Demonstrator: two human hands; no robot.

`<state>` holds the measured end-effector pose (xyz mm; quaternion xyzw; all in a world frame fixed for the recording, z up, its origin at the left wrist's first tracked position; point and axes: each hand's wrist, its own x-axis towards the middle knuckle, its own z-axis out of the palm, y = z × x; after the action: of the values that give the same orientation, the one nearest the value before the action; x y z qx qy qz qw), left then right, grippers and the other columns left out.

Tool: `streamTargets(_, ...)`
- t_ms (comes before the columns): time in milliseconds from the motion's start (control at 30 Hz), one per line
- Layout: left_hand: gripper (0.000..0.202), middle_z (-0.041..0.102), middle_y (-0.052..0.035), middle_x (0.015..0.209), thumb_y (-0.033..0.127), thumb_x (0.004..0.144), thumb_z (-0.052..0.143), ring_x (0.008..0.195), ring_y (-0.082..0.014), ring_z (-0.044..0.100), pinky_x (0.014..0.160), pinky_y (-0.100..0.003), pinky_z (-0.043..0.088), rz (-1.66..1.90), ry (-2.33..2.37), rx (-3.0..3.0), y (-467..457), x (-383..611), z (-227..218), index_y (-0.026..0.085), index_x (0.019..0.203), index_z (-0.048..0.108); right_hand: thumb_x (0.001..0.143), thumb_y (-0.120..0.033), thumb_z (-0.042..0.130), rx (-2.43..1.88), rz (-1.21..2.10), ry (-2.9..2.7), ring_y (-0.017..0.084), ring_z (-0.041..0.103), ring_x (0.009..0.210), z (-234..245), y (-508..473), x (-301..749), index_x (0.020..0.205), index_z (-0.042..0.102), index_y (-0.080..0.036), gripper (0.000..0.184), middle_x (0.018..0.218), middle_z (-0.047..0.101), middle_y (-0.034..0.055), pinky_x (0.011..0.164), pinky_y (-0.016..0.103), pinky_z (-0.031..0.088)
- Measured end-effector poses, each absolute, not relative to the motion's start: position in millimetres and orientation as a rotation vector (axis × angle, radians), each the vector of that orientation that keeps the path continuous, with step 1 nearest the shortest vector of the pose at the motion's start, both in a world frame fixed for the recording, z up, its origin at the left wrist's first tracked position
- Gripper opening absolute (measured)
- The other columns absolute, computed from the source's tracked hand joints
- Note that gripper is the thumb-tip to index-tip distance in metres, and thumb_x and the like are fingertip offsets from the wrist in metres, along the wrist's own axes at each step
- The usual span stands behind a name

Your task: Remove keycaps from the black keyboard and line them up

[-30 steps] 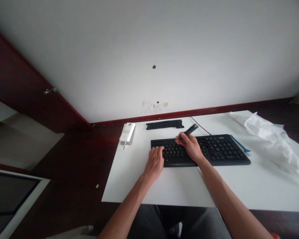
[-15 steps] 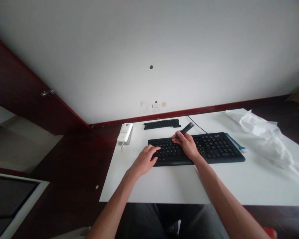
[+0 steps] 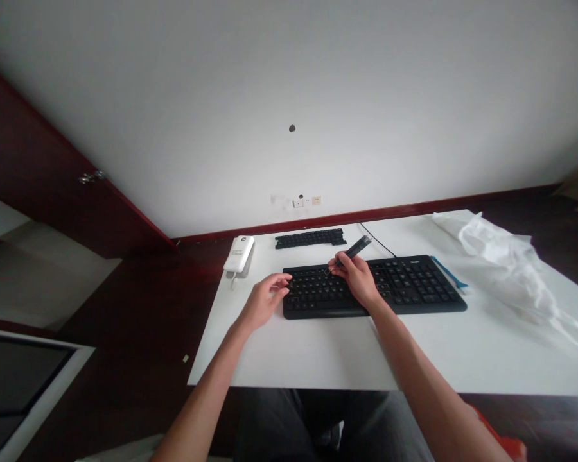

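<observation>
Head view, only cam.

R hand point(image 3: 359, 282) over mid keyboard point(image 3: 373, 287), fingers clenched round a slim dark tool point(image 3: 349, 253), pen-style grip. Tool tilts up and away toward the wall; tip down at the upper key rows, left of centre. Can't tell if tip touches a key or hangs just above, too small.

L hand point(image 3: 262, 300) at the keyboard's left end, hovering just off the edge. Fingers loosely curled, released, holding nothing. Fingertips near the left-most keys; contact w/ the board unclear.

Keyboard: black, full size, flat on white table point(image 3: 318, 353), long side roughly parallel to near edge. Cable point(image 3: 373, 239) runs off the back toward the wall.

Others: a second black key strip point(image 3: 309, 238) lies behind the keyboard, apart from it. White device w/ cord point(image 3: 239, 255) at far-left table corner. Crumpled white plastic sheet point(image 3: 505, 263) on the right side, well apart from hands. Blue edge point(image 3: 450, 273) peeks out by the keyboard's right end.

Judgement: step in hand looks like working the tool tip at single keys in the upper rows, prob. prying or picking. Next move would want the tip seated squarely at a key edge, light force, and L hand back on the frame so the board doesn't slide. Risk: tip slipping off, cap flying.
</observation>
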<state>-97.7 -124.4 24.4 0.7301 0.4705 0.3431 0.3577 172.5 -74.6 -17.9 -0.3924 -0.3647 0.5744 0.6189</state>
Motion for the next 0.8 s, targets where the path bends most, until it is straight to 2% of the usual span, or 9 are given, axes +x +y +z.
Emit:
streamTargets(200, 0.028, 0.071, -0.009, 0.121, 0.027, 0.093, 0.063, 0.113, -0.0209, 0.068, 0.096, -0.037, 0.057, 0.977, 1.294, 1.717, -109.3, -117.4, 12.8, 0.02, 0.12, 0.065, 0.08, -0.056, 0.08, -0.926, 1.32, -0.836, 0.015, 0.067, 0.071, -15.7, -75.1, 172.8, 0.087, 0.07, -0.018, 0.04, 0.082, 0.074, 0.0047, 0.07, 0.026, 0.059)
streamTargets(333, 0.022, 0.073, -0.0071, 0.111, 0.016, 0.09, 0.061, 0.104, -0.0197, 0.07, 0.093, -0.038, 0.059, 1.042, 1.469, 1.855, -97.3, -120.9, 0.9, 0.02, 0.11, 0.067, 0.081, -0.056, 0.079, -0.924, 1.319, -0.849, 0.016, 0.068, 0.072, -16.4, -74.8, 173.0, 0.088, 0.07, -0.018, 0.04, 0.084, 0.074, 0.0052, 0.069, 0.026, 0.059)
streamTargets(467, 0.023, 0.073, -0.0043, 0.103, 0.006, 0.089, 0.059, 0.096, -0.0188, 0.07, 0.092, -0.036, 0.057, 0.951, 1.585, 2.183, -87.4, -119.0, -9.6, 0.021, 0.103, 0.069, 0.081, -0.056, 0.079, -0.923, 1.321, -0.841, 0.015, 0.068, 0.072, -17.7, -74.8, 172.9, 0.089, 0.07, -0.018, 0.039, 0.084, 0.075, 0.0049, 0.069, 0.026, 0.06)
streamTargets(800, 0.016, 0.071, -0.0036, 0.101, 0.008, 0.092, 0.063, 0.092, -0.0174, 0.068, 0.087, -0.032, 0.054, 0.911, 1.649, 2.347, -53.7, -111.8, -14.3, 0.02, 0.095, 0.073, 0.08, -0.055, 0.081, -0.93, 1.314, -0.84, 0.016, 0.069, 0.074, -14.0, -76.7, 172.4, 0.087, 0.07, -0.018, 0.039, 0.084, 0.075, 0.0052, 0.07, 0.026, 0.06)
